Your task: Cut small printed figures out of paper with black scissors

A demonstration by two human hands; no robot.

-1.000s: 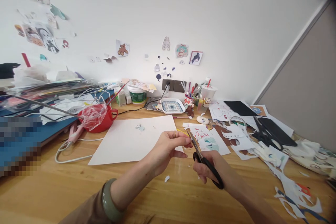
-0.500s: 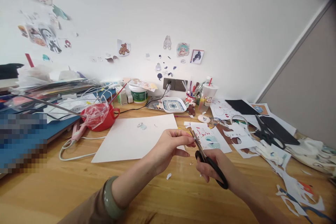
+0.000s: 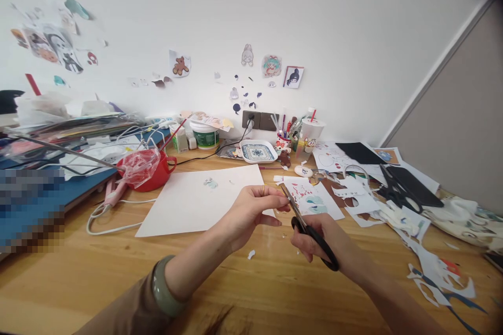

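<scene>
Barely shifted, black-handled metal scissors (image 3: 297, 213) are being gripped by the bare right hand (image 3: 332, 235) at lower centre, beside the bare left hand (image 3: 249, 212), whose pinched contents cannot be told; scissor work is seemingly being continued.

Scissors (image 3: 301, 220): black-handled, metal-bladed. Held in right hand (image 3: 334, 238), raised above table (image 3: 267, 288). Slant away and leftward, tips just beside left fingers (image 3: 272, 202); blade gap too small to tell.

Wooden table (image 3: 298, 301), large white sheet (image 3: 188, 204) (lying askew), red mug (image 3: 154, 178), scattered paper scraps (image 3: 437, 268)
</scene>
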